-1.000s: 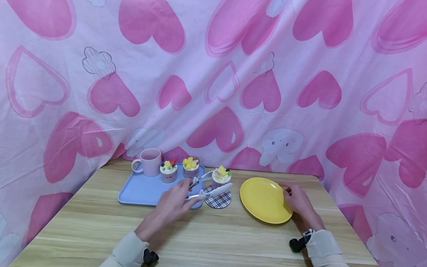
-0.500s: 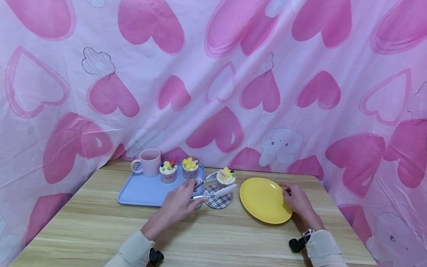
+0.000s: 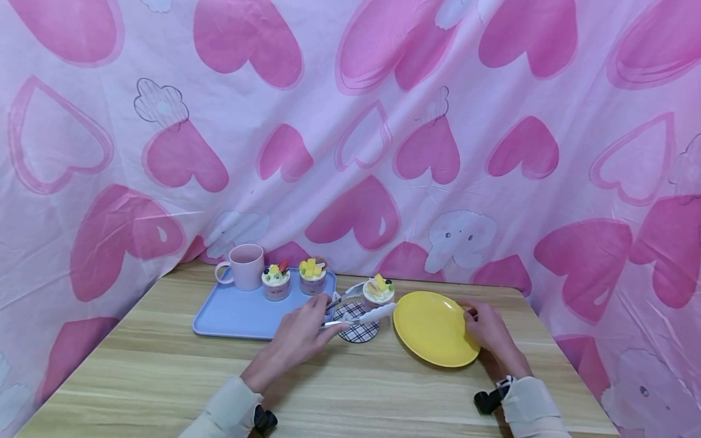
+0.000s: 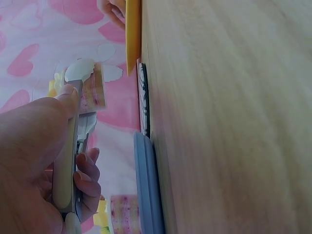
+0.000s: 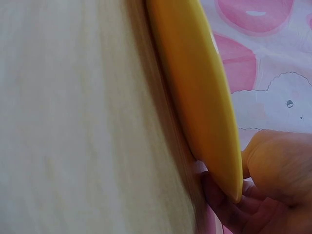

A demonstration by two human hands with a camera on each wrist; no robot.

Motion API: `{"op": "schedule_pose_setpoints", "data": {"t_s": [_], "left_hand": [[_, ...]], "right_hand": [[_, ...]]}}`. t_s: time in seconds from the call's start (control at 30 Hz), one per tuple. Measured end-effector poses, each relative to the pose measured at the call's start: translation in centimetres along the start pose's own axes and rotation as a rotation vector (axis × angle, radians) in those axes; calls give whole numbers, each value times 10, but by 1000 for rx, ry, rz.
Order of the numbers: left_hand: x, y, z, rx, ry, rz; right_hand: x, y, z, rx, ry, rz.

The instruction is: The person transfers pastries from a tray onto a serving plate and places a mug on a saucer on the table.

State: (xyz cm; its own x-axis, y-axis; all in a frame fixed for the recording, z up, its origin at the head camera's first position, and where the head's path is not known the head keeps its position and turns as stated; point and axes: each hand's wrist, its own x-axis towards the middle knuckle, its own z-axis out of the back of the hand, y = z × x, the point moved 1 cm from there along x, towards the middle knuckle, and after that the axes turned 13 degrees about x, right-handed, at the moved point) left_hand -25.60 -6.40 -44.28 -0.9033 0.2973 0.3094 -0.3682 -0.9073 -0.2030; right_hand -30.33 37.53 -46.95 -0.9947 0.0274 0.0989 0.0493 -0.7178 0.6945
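Note:
My left hand (image 3: 301,328) grips a pair of tongs (image 4: 66,165) with pale tips. Between those tips is a small dessert cup (image 3: 379,297) topped with cream and yellow fruit. In the left wrist view the cup hangs clear of the table, its layered side showing. In the head view it overlaps the far right of a round checked coaster (image 3: 358,331), close to the yellow plate (image 3: 432,328). My right hand (image 3: 490,331) pinches the plate's right rim, thumb on top and fingers underneath, as the right wrist view shows.
A blue tray (image 3: 235,316) lies at the left, bearing a pink mug (image 3: 247,267) and two more dessert cups, one with a strawberry (image 3: 276,285) and one with yellow cubes (image 3: 313,278). A pink heart-print cloth (image 3: 350,152) hangs behind the wooden table (image 3: 350,395).
My left hand has moved right, carrying the dessert cup in the tongs away from the tray and toward the plate. The right hand and plate have stayed put.

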Motion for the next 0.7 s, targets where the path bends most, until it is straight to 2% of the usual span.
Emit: {"op": "schedule_pose_setpoints", "data": {"t_s": [0.7], "left_hand": [[7, -14, -8, -23, 0, -10]], "right_hand": [[1, 0, 0, -11, -5, 3]]}}
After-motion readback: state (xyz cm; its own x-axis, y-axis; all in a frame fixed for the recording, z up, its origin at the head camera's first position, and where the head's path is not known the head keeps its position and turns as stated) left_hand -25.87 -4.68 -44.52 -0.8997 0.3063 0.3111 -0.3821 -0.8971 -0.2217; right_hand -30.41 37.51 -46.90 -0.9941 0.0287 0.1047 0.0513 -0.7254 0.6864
